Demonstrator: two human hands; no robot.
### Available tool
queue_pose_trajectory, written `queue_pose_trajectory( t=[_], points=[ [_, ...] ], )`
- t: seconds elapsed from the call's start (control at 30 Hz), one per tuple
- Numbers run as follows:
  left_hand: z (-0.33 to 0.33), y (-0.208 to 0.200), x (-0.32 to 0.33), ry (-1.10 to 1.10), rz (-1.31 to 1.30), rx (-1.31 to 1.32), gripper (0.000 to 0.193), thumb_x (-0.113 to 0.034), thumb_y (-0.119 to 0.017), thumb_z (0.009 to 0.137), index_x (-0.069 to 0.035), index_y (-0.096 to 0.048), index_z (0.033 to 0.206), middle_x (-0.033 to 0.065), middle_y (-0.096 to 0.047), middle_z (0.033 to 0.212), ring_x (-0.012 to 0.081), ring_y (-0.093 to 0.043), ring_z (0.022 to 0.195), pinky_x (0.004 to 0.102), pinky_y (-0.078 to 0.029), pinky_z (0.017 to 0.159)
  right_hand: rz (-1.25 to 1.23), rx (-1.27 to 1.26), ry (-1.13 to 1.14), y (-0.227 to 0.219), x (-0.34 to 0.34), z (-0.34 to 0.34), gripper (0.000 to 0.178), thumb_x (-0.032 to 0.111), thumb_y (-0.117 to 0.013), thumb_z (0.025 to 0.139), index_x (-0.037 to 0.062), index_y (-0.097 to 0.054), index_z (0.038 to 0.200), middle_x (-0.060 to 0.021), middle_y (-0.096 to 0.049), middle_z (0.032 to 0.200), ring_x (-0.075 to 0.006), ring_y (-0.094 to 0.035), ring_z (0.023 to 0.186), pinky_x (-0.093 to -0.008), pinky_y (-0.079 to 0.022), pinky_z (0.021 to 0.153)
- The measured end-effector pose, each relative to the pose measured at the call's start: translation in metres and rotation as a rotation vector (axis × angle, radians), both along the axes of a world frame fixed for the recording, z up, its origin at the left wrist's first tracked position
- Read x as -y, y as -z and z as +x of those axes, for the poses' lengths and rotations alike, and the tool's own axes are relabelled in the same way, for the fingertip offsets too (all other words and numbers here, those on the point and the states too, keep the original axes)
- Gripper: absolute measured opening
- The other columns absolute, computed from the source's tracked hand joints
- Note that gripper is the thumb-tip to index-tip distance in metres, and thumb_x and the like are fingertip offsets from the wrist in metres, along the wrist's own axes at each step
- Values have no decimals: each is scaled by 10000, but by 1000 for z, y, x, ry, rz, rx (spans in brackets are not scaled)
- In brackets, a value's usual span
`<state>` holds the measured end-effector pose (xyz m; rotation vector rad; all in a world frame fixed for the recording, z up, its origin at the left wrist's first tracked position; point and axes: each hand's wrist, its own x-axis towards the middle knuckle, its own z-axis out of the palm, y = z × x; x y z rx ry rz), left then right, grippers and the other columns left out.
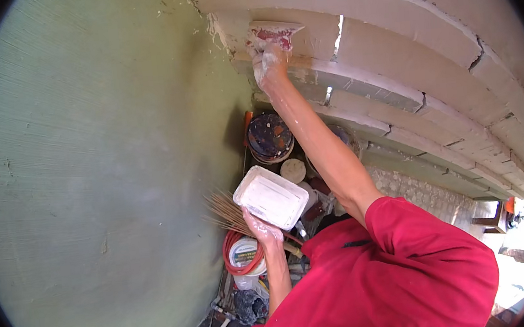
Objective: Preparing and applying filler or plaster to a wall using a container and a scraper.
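My right hand (270,60), smeared with white paste, is closed around a putty spreader (274,33) with a red, paste-covered body and a pale broad edge. The spreader lies against the pale block wall (383,43) near the corner with the green wall (104,160). Lower down, my left hand (262,228) grips a white rectangular tub (271,198) by its near left side. White material covers the inside of the tub. Both forearms are bare below red sleeves.
Below stand a paint-spattered dark-lidded bucket (270,135), a round pale lid (293,170), a bundle of thin sticks (225,210) and a red hose (228,255) around a white bucket (244,253). Bright gaps and cracks show between the blocks.
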<state>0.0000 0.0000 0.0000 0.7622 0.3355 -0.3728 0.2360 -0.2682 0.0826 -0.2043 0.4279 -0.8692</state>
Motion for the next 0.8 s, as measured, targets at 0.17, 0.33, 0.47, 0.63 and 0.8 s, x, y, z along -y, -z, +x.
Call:
queue_pose_trajectory(
  t=[0.17,0.33,0.47,0.63,0.8],
  points=[
    [5,13,18,-26,-20,0,584,-468,-398,953,-68,-376,1378,88,-443,1392,267,-431,1269,407,-336,1065,-112,-57,46,21,-17,-47,390,-117,-481,786,59,-455,1133,-143,-548,1027,-307,-604,956,-466,-548,803],
    [2,2,18,-13,13,-17,570,-444,-397,960,-62,-369,1381,96,-424,1405,267,-418,1279,406,-327,1068,29,-24,136,28,49,-25,367,-105,-475,775,39,-462,1112,-122,-557,997,-289,-604,886,-428,-552,757],
    [3,7,11,-14,31,-4,565,-439,-400,961,-59,-371,1378,95,-425,1403,265,-416,1278,403,-324,1069,-96,13,125,-23,26,-19,341,-93,-481,754,45,-481,1065,-104,-567,977,-244,-592,796,-394,-554,705],
    [0,4,10,-14,10,-5,561,-429,-404,962,-55,-370,1379,96,-425,1403,266,-411,1283,400,-322,1071,-398,72,59,-32,-1,-42,315,-95,-479,772,50,-501,1051,-79,-570,927,-216,-606,791,-389,-555,669],
    [-1,6,9,8,20,4,567,-436,-408,959,-55,-374,1378,96,-425,1404,268,-415,1281,400,-325,1070,-31,-102,104,11,15,-59,288,-86,-467,806,54,-492,1056,-93,-547,943,-236,-592,778,-427,-568,679]
  ],
)
